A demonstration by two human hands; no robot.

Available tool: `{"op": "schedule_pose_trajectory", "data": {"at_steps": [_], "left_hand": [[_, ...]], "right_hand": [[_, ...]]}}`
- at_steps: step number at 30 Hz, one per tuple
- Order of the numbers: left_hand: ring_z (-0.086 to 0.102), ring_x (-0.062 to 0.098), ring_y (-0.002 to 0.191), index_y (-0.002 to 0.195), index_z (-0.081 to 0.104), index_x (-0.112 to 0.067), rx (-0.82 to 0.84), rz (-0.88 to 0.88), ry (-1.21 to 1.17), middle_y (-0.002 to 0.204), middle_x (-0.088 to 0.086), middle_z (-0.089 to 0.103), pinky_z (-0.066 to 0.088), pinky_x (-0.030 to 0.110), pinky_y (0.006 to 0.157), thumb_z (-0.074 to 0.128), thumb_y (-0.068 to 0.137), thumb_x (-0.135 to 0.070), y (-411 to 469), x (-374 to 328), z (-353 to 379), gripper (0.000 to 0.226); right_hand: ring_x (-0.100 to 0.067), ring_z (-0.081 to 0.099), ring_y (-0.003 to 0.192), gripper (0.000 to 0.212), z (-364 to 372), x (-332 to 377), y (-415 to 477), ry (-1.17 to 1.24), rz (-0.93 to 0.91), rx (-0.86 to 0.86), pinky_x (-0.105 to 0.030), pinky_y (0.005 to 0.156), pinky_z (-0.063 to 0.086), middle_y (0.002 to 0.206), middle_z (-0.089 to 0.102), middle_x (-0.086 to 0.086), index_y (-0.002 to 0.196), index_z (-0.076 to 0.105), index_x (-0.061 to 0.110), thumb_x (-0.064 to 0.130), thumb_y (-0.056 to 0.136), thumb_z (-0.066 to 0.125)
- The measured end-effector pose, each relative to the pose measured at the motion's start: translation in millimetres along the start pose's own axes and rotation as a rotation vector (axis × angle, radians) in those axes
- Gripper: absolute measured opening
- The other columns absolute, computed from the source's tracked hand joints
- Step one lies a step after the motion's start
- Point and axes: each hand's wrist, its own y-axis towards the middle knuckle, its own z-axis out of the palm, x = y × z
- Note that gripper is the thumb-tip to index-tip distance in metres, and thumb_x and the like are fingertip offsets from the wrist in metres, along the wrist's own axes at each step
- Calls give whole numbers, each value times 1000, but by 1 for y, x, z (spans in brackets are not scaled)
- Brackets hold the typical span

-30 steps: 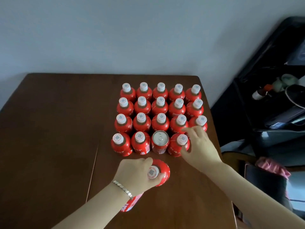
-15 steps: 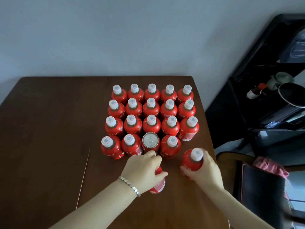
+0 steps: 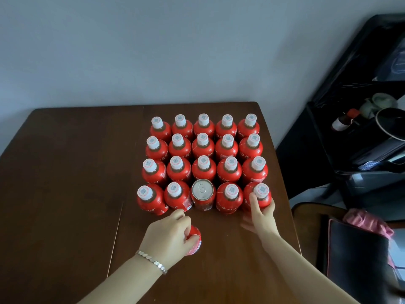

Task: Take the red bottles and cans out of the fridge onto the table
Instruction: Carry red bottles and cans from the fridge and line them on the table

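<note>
Several red bottles with white caps stand in tight rows on the brown table (image 3: 65,172). A red can (image 3: 202,195) with a silver top stands in the middle of the front row. My right hand (image 3: 260,216) wraps around the red bottle (image 3: 259,194) at the right end of the front row, which stands upright on the table. My left hand (image 3: 168,238) covers the top of another red bottle (image 3: 195,241) that stands alone in front of the rows; its cap is hidden.
A black open shelf unit (image 3: 350,128) with a small bottle and bowls stands to the right of the table. A dark chair (image 3: 355,249) with a pink cloth is at the lower right. A grey wall runs behind the table.
My right hand has carried its bottle forward and set it at the right end of the front row. My left hand stays on the lone bottle and has stood it upright.
</note>
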Motion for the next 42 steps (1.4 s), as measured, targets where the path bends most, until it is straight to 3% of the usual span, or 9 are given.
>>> {"op": "schedule_pose_trajectory", "data": {"at_steps": [7, 12, 20, 22, 25, 28, 33, 40, 42], "left_hand": [[36, 11, 53, 69, 41, -22, -45, -168, -16, 78, -11, 40, 17, 11, 46, 66, 79, -46, -5, 18, -4, 36], [43, 12, 74, 78, 39, -21, 84, -265, 55, 90, -8, 38, 26, 20, 52, 62, 81, -50, -1, 40, -13, 37], [51, 18, 95, 98, 47, -20, 116, -341, 26, 102, -2, 43, 45, 28, 67, 69, 77, -44, -12, 60, -5, 39], [47, 19, 109, 125, 44, -24, 13, -418, -86, 116, 1, 42, 48, 31, 78, 76, 72, -41, -19, 65, 1, 65], [42, 30, 126, 145, 21, -19, -48, -772, -464, 139, 11, 35, 44, 40, 96, 84, 63, -36, -24, 71, 10, 105], [53, 32, 118, 141, 31, -10, -32, -957, -894, 135, 14, 48, 49, 46, 97, 86, 61, -32, -23, 75, 23, 99], [50, 30, 123, 142, 33, -14, -127, -942, -959, 136, 9, 48, 48, 48, 97, 84, 65, -24, -16, 72, 26, 93], [46, 31, 127, 143, 28, -25, -39, -853, -946, 139, 6, 45, 47, 51, 98, 81, 70, -22, -13, 74, 20, 90], [42, 32, 131, 147, 20, -23, -18, -862, -947, 145, 9, 38, 44, 51, 102, 78, 73, -22, -15, 73, 19, 94]], "right_hand": [[-23, 59, 108, 72, 10, 2, -5, 399, 110, 25, -37, 96, 49, 121, 52, -4, 145, 23, 18, 20, 87, 65], [-20, 61, 91, 42, 17, -20, -20, 74, 162, 26, -37, 88, 52, 97, 61, -8, 130, 46, 1, 11, 90, 56], [-20, 62, 91, 38, 40, -32, -37, -92, 173, 123, -31, 82, 51, 106, 62, -10, 128, 50, 6, 7, 90, 52], [-20, 63, 92, 38, 46, -31, -39, -81, 168, 140, -31, 83, 52, 101, 62, -9, 128, 49, 5, 7, 90, 52], [-28, 61, 99, 36, 56, -26, -42, 147, 250, 205, -35, 88, 50, 96, 60, -13, 125, 42, 7, 0, 91, 52], [-32, 60, 94, 23, 61, -16, -32, 528, 303, 182, -40, 92, 45, 107, 53, -21, 113, 45, 2, -8, 92, 45], [-30, 57, 108, 46, 55, -12, -21, 584, 233, 130, -40, 96, 45, 118, 55, -20, 137, 36, -1, -10, 92, 41], [-29, 59, 109, 60, 51, -14, -34, 383, 234, 68, -40, 99, 46, 120, 54, -18, 146, 25, 6, -7, 91, 47], [-22, 61, 98, 53, 47, -10, -34, 322, 188, -19, -38, 100, 46, 113, 56, -13, 137, 37, 7, -7, 87, 51]]}}
